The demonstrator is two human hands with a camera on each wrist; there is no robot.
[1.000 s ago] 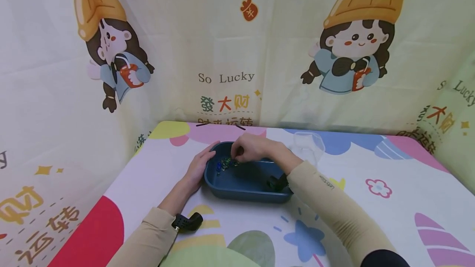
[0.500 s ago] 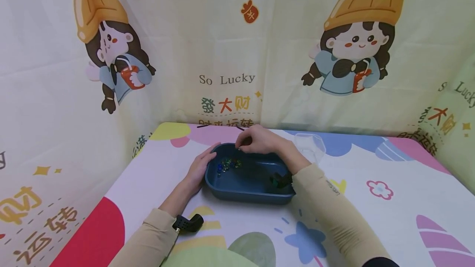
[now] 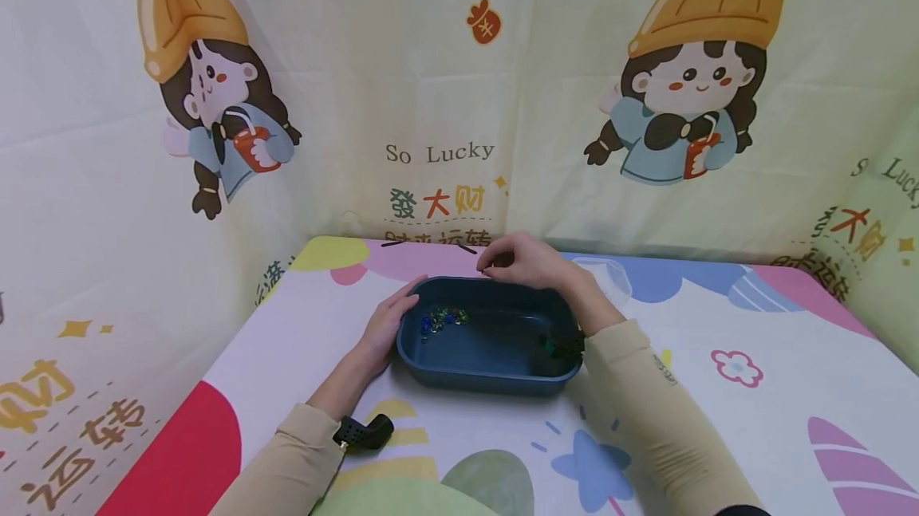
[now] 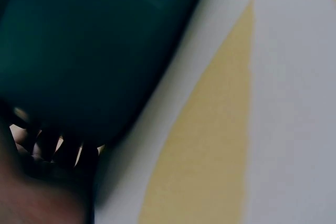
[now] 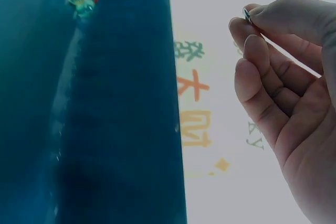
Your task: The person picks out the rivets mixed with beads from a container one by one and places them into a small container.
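My left hand (image 3: 376,332) rests against the left end of a dark blue tub (image 3: 488,379), its fingers lying along the outer wall by the rim. In the left wrist view, those fingers show dimly beyond the tub's end. Several glass marbles (image 3: 441,320), blue, green and clear, lie together in the tub's left part. Over the far rim, outside the tub, is my right hand (image 3: 527,261). The right wrist view shows it pinching a small shiny glass marble (image 5: 247,16) between thumb and forefinger, mostly covered by the fingertips. Its other fingers are loosely bent.
A clear plastic container (image 3: 606,277) stands behind the tub to the right, partly hidden by my right hand and wrist. The table's patterned cloth (image 3: 718,420) carries coloured shapes. A printed curtain (image 3: 345,101) hangs behind the table.
My right hand has risen from the marbles inside the tub and moved right, past the far rim, with a marble between its fingertips. The left hand stays at the tub's end.
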